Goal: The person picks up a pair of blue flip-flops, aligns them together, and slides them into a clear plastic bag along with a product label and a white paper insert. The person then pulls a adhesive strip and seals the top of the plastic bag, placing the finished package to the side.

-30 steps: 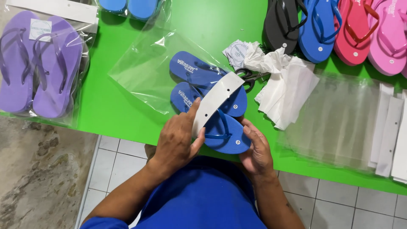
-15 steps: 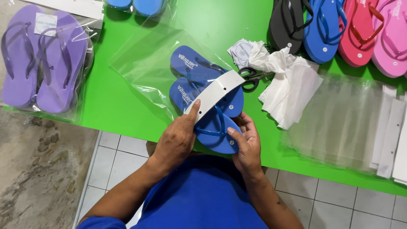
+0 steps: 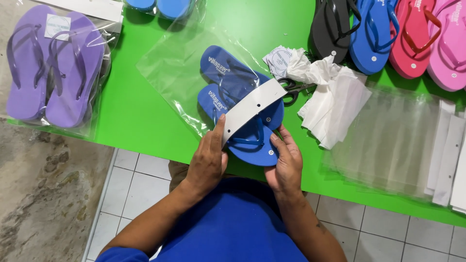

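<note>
While both hands work at the near edge of the green table (image 3: 145,121), the scene counts out like this:

Blue sandals: two foam flip-flops (image 3: 238,104), stacked slightly offset, toes inside a clear plastic bag (image 3: 179,63), heels sticking out toward the person.
Card strip: one long white cardboard strip (image 3: 252,109) with small punched holes, lying slantwise across the blue pair.
Left hand: left hand (image 3: 208,162) with fingers closed on the lower end of the card strip, thumb on top.
Right hand: right hand (image 3: 284,162) with fingers curled around the heel of the lower sandal, gripping its edge.
Purple sandals: two (image 3: 51,65), already sealed in a glossy bag at far left.
Loose sandals: one black (image 3: 330,29), one blue (image 3: 371,34), one red (image 3: 412,39), one pink (image 3: 449,46), lined along the far right edge.
Scissors: one pair (image 3: 293,90), black handles, just beside crumpled white paper (image 3: 330,97).
Empty bags: a flat, clear stack (image 3: 383,140); the count cannot be told.
Spare strips: a few white ones (image 3: 449,155) at right.
</note>
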